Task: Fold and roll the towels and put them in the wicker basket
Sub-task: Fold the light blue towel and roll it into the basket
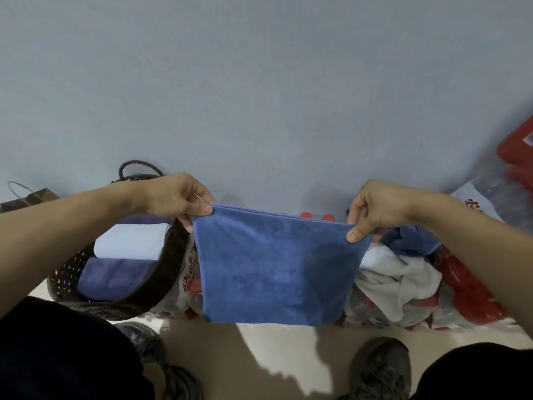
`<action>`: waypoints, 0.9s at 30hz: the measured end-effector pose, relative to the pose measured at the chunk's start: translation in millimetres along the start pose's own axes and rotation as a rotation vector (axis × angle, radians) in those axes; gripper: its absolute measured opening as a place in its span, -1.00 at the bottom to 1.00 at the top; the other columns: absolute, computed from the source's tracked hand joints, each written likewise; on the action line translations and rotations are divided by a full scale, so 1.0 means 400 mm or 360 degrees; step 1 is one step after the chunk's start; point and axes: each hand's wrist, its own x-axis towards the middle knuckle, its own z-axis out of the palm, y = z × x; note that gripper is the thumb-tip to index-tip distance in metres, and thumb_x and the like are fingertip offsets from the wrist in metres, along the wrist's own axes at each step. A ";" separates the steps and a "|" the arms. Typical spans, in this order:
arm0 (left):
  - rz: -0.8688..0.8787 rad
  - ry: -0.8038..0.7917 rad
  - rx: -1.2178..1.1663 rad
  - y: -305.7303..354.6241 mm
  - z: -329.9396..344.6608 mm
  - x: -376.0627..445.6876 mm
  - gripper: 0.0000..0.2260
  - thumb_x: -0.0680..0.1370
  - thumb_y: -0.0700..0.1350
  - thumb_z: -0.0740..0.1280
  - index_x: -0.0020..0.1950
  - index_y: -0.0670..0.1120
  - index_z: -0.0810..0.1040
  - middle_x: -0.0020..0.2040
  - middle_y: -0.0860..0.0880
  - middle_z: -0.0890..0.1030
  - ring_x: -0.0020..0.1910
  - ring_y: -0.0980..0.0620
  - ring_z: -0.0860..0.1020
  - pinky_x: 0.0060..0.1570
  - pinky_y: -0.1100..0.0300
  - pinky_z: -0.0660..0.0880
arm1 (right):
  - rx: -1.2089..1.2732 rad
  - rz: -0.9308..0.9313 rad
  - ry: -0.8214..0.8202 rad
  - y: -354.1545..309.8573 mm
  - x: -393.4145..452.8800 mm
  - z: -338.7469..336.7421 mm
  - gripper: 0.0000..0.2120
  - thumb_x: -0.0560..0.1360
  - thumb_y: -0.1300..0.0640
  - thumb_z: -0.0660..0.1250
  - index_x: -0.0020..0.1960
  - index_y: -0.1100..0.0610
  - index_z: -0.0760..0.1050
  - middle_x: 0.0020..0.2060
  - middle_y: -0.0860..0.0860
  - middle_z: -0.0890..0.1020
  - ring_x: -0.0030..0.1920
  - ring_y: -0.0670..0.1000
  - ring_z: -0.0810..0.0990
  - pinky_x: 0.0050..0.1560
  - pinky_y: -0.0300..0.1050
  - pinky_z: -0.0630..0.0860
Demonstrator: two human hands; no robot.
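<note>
Though blurred, red print on plastic bag [189, 272]

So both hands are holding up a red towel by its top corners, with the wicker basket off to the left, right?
Nearly. The towel is blue, not red, as the head view shows. Both hands, left and right, do pinch its top corners, and the wicker basket sits to the left.

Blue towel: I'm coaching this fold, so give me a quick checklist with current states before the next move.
1. Left hand pinches the blue towel at a top corner: ok.
2. Right hand pinches the other top corner: ok.
3. Top edge taut and level: ok.
4. Towel hangs flat, no twist: ok.
5. Wicker basket has room beside the towels inside: ok.
6. Clean surface to roll on: cannot tell.
</note>
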 end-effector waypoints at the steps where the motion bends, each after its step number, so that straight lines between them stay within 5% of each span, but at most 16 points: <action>1: -0.0001 0.0011 -0.0041 0.001 -0.001 -0.002 -0.84 0.57 -0.16 0.34 0.06 -0.23 0.62 -0.13 -0.22 0.71 -0.19 -0.17 0.69 -0.15 0.11 0.64 | -0.0007 0.0010 0.0013 -0.001 -0.001 -0.001 -0.80 0.18 0.14 0.68 -0.30 0.11 0.69 -0.37 0.07 0.70 -0.40 -0.04 0.68 -0.37 -0.23 0.57; 4: -0.0015 -0.0015 0.0028 0.000 -0.008 -0.009 -0.84 0.60 -0.15 0.32 -0.01 -0.23 0.63 -0.17 -0.20 0.70 -0.18 -0.19 0.69 -0.12 0.08 0.64 | 0.0032 0.0052 0.0043 0.001 -0.004 0.000 -0.73 0.18 0.12 0.68 -0.22 0.16 0.66 -0.37 0.07 0.70 -0.34 0.04 0.69 -0.32 -0.16 0.61; 9: -0.0012 -0.0016 0.0326 0.002 -0.001 -0.009 -0.79 0.63 -0.07 0.28 -0.15 -0.10 0.60 -0.27 -0.02 0.68 -0.24 -0.04 0.70 -0.07 0.11 0.59 | 0.0056 0.0136 -0.0038 0.008 -0.007 0.015 -0.92 0.40 0.12 0.56 -0.16 0.11 0.72 -0.31 0.01 0.70 -0.30 0.02 0.69 -0.22 -0.11 0.65; 13: 0.0094 -0.0053 0.0089 -0.006 0.007 -0.009 -0.72 0.63 -0.09 0.26 -0.29 0.01 0.54 -0.34 0.06 0.50 -0.33 0.12 0.47 -0.19 0.22 0.45 | -0.0015 0.0179 -0.0267 0.021 -0.008 0.024 -0.91 0.48 0.11 0.48 -0.19 0.07 0.70 -0.34 -0.06 0.66 -0.18 -0.01 0.67 -0.04 0.03 0.67; 16: -0.0025 -0.0267 -0.0284 -0.016 0.015 -0.009 -0.83 0.63 -0.21 0.25 -0.13 -0.15 0.55 -0.23 -0.07 0.59 -0.21 0.02 0.58 -0.11 0.22 0.56 | 0.0030 0.0177 -0.0536 0.027 -0.012 0.028 -0.79 0.53 0.12 0.42 -0.29 0.04 0.62 -0.33 -0.07 0.61 -0.11 -0.06 0.65 0.09 0.08 0.63; 18: -0.0111 -0.0344 -0.0303 -0.019 0.017 -0.005 -0.94 0.60 -0.27 0.28 0.00 -0.23 0.54 -0.13 -0.17 0.62 -0.12 -0.10 0.63 -0.08 0.10 0.61 | 0.0034 0.0208 -0.0698 0.020 -0.016 0.031 -0.90 0.55 0.14 0.40 -0.14 0.12 0.62 -0.19 0.01 0.70 -0.04 0.01 0.69 0.11 0.02 0.62; 22: -0.0317 -0.0551 -0.0246 -0.025 0.015 -0.007 -0.81 0.61 -0.28 0.27 0.19 -0.28 0.54 0.00 -0.22 0.63 -0.05 -0.21 0.63 -0.11 0.03 0.62 | 0.0149 0.0267 -0.0809 0.010 -0.013 0.032 -0.87 0.59 0.21 0.31 0.03 0.25 0.59 -0.06 0.19 0.70 -0.03 0.13 0.69 -0.02 -0.03 0.62; 27: -0.0382 -0.0386 0.0282 -0.038 0.012 0.007 -0.86 0.62 -0.22 0.27 -0.05 -0.21 0.60 -0.22 -0.14 0.64 -0.31 -0.04 0.61 -0.23 0.10 0.58 | 0.0233 0.0248 -0.0485 0.016 0.029 0.035 -0.77 0.60 0.13 0.31 -0.22 0.14 0.50 -0.42 0.02 0.50 -0.44 -0.09 0.48 -0.38 -0.21 0.43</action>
